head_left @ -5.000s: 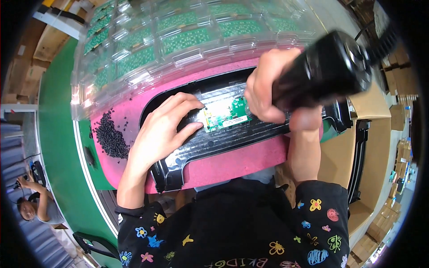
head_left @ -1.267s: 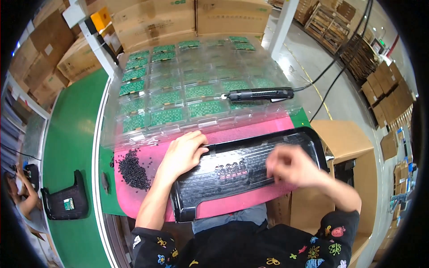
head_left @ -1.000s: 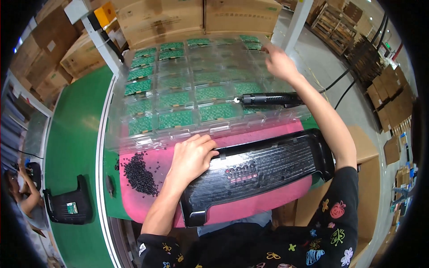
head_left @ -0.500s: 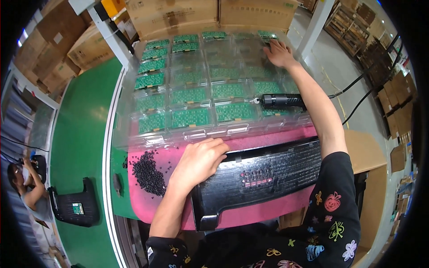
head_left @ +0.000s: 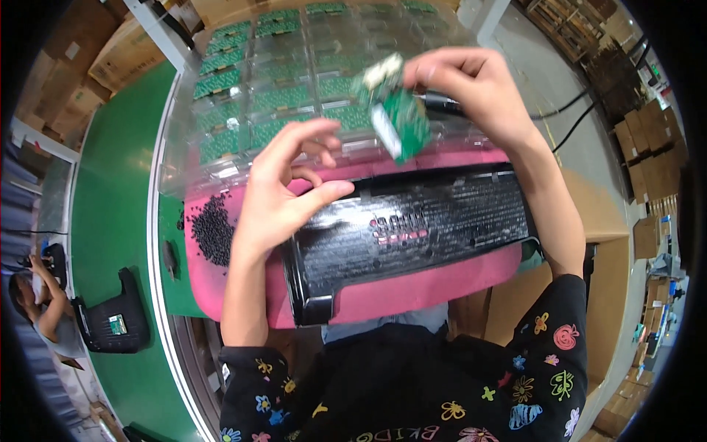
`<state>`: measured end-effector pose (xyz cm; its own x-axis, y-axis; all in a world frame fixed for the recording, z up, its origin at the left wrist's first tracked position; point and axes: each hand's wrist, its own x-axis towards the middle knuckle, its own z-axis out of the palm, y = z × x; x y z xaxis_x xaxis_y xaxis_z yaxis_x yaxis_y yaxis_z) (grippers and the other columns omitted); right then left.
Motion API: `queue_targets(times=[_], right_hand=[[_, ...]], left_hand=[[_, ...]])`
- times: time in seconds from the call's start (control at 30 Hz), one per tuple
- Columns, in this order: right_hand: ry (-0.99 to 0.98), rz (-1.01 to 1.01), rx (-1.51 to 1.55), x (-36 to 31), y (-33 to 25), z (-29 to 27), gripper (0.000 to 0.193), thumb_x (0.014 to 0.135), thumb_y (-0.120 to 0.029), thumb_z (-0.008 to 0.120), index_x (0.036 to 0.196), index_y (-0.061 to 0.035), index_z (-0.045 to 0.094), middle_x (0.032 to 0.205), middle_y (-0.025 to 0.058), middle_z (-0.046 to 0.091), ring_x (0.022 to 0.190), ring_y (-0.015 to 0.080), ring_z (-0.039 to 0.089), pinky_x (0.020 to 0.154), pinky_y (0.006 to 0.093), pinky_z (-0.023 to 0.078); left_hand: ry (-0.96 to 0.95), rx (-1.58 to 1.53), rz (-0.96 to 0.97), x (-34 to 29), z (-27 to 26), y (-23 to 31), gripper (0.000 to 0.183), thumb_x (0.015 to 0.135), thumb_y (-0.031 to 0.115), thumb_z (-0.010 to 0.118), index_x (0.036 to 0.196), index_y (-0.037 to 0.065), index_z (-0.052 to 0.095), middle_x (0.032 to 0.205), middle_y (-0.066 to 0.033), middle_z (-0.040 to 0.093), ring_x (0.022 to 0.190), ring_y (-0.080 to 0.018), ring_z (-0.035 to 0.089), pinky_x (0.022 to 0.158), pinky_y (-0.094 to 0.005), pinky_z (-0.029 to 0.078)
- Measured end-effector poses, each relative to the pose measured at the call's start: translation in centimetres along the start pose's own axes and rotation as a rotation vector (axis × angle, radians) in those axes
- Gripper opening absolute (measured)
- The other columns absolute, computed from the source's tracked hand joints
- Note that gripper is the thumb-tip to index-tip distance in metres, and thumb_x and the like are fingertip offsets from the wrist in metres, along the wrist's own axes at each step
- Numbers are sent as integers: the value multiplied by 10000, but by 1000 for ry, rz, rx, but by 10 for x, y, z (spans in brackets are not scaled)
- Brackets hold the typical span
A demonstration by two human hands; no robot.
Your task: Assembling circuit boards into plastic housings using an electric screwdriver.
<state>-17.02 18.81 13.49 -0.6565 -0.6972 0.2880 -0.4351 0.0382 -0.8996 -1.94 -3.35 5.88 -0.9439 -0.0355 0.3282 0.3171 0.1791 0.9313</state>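
Pinched in the fingers of my right hand is a green circuit board, tilted and blurred by motion, with pale connectors on it. It hangs above the near edge of the clear plastic tray. My left hand is raised with its fingers apart and holds nothing; its thumb is by the upper edge of a long black plastic housing. That housing lies on a pink mat and has several small slots in its middle. A powered screwdriver lies on the tray, partly hidden behind my right hand.
Small black screws are heaped at the mat's left. A dark, slim tool lies beside them. Further left, a green conveyor carries another black housing with a board, near a co-worker. Cardboard boxes stand at right.
My right hand has come back from the tray's far right corner with a circuit board. My left hand has lifted off the housing and opened. The view has shifted.
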Motion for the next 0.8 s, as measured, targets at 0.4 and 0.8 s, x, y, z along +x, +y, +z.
queue_targets(times=[0.4,0.8], right_hand=[[-151,122,215,-75,-11,46,308,857,-139,721,1115,25,680,993,95,702,904,129,646,847,283,516],[67,-172,-400,-117,16,37,547,677,-143,858,1152,5,629,1152,126,654,1083,242,627,955,343,479]], left_hand=[[-225,-104,300,-4,11,-4,688,601,50,899,1211,25,581,1213,-101,556,1124,-204,579,940,-331,494],[-42,-330,219,-7,35,-9,738,626,-50,862,1267,-6,500,1201,-164,623,1135,-217,605,988,-350,493]])
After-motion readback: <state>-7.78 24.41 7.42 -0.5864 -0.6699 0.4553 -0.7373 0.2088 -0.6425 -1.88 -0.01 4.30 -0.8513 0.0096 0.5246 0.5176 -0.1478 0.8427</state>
